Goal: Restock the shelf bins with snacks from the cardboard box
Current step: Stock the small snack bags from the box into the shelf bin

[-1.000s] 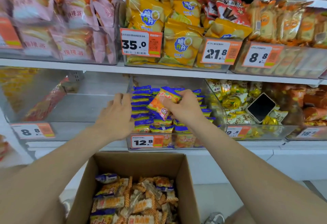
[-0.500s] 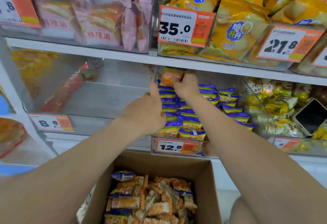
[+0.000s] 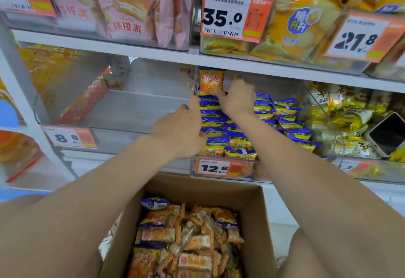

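An open cardboard box [image 3: 254, 223] below the shelf holds several orange and blue snack packets [image 3: 186, 240]. Above it, a clear shelf bin [image 3: 195, 168] with a 12.8 price tag is filled with rows of the same packets [image 3: 236, 137]. My right hand [image 3: 237, 98] reaches to the back of that bin and holds an orange snack packet [image 3: 210, 80] upright at the rear left corner, thumb on its lower edge. My left hand [image 3: 182, 130] rests against the bin's left side and the front packets, thumb pointing up, fingers bent over the row.
To the left is a clear bin [image 3: 122, 111] tagged 8.8 with only a few red packets along its left wall. To the right a bin [image 3: 350, 124] holds yellow packets. The upper shelf carries pink pie bags [image 3: 122, 12] and yellow biscuit bags [image 3: 302, 19].
The camera has come closer to the shelf. My right hand has carried the orange packet from the front of the bin to its back left corner. My left hand stays at the bin's left side.
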The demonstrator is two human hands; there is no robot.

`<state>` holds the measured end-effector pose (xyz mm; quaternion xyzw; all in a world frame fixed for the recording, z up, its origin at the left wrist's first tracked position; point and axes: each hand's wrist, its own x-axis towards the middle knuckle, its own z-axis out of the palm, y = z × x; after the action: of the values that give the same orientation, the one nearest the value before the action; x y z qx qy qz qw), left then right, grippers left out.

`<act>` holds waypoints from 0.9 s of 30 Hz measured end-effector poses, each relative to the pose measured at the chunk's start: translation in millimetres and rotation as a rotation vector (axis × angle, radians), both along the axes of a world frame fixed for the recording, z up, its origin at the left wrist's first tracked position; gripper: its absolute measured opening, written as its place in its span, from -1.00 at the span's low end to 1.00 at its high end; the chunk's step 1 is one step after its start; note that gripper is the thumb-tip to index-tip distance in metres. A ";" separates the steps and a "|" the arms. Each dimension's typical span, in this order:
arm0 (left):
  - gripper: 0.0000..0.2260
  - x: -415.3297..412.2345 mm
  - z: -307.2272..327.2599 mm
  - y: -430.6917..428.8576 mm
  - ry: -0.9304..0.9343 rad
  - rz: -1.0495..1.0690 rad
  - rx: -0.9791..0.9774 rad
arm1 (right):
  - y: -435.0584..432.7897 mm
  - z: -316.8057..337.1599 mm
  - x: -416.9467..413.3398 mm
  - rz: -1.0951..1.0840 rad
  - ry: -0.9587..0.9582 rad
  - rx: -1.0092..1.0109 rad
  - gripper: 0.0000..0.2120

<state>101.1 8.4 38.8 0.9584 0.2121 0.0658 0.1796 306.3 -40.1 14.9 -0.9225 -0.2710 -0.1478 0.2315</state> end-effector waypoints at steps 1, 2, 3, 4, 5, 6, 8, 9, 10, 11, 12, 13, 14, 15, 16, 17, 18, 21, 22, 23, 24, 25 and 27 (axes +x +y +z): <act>-0.52 -2.9 0.5 -1.9 -0.009 0.005 0.017 | -7.3 2.0 -6.9 0.006 -0.050 -0.016 -0.63; -0.51 -6.0 0.9 -5.2 -0.027 0.017 0.064 | -16.6 5.7 -16.8 0.054 -0.065 -0.003 -0.70; -0.52 -10.3 2.8 -10.1 -0.052 0.035 0.139 | -26.7 7.6 -25.4 0.141 -0.050 0.027 -0.78; -0.55 -14.6 4.4 -15.3 -0.094 0.050 0.220 | -38.6 11.1 -38.2 0.236 -0.011 0.047 -0.81; -0.59 -20.0 6.3 -20.9 -0.157 0.055 0.286 | -51.5 15.1 -53.1 0.324 0.017 0.058 -0.80; -0.65 -26.5 8.4 -26.6 -0.236 0.050 0.318 | -65.0 21.1 -70.4 0.393 0.046 0.045 -0.80; -0.78 -42.5 9.3 -36.6 -0.338 0.028 0.266 | -92.1 36.4 -104.6 0.538 0.088 -0.034 -0.80; -0.83 -51.2 6.7 -41.3 -0.321 0.020 0.196 | -105.0 43.6 -119.3 0.610 0.127 -0.100 -0.80; -0.86 -60.2 2.0 -46.1 -0.244 0.014 0.124 | -117.3 49.3 -133.0 0.671 0.179 -0.187 -0.80; -0.87 -69.0 -4.0 -51.4 -0.132 -0.009 0.067 | -128.2 50.0 -143.3 0.717 0.229 -0.295 -0.81; -0.88 -76.3 -10.9 -56.5 -0.002 -0.056 0.033 | -137.4 46.1 -151.4 0.750 0.264 -0.418 -0.81; -0.87 -82.2 -19.6 -60.9 0.141 -0.125 0.025 | -145.3 39.4 -158.8 0.780 0.289 -0.533 -0.81; -0.88 -86.5 -29.8 -64.6 0.286 -0.205 0.034 | -151.7 27.2 -164.6 0.802 0.319 -0.632 -0.80; -0.89 -88.8 -42.5 -67.2 0.431 -0.281 0.049 | -157.2 14.2 -170.1 0.829 0.353 -0.707 -0.80; -0.84 -89.5 -56.3 -69.0 0.560 -0.348 0.059 | -161.4 -0.6 -174.7 0.849 0.388 -0.776 -0.79; -0.78 -89.5 -74.2 -67.1 0.678 -0.394 0.062 | -164.6 -15.6 -178.0 0.860 0.414 -0.837 -0.79; -0.72 -88.8 -93.0 -63.4 0.772 -0.408 0.055 | -166.7 -29.7 -180.4 0.861 0.431 -0.885 -0.79; -0.70 -89.2 -143.4 -49.1 0.892 -0.378 0.080 | -168.2 -68.8 -182.6 0.807 0.474 -0.950 -0.77; -0.67 -90.2 -155.2 -43.6 0.893 -0.370 0.133 | -167.3 -80.7 -181.8 0.776 0.487 -0.955 -0.76; -0.62 -90.9 -164.0 -38.2 0.890 -0.354 0.191 | -166.3 -90.8 -180.5 0.749 0.495 -0.957 -0.78; -0.56 -92.2 -170.8 -33.3 0.898 -0.351 0.259 | -165.3 -101.8 -178.2 0.724 0.499 -0.964 -0.82; -0.51 -93.0 -179.3 -29.0 0.916 -0.332 0.319 | -164.6 -110.5 -176.1 0.704 0.502 -0.970 -0.85; -0.48 -94.2 -193.5 -24.9 0.914 -0.257 0.301 | -163.8 -128.2 -171.9 0.680 0.505 -0.986 -0.87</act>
<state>6.9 -16.5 -154.6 0.9229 0.1375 -0.3536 -0.0655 134.4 -203.9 -113.3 -0.7899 -0.5211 0.2967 -0.1285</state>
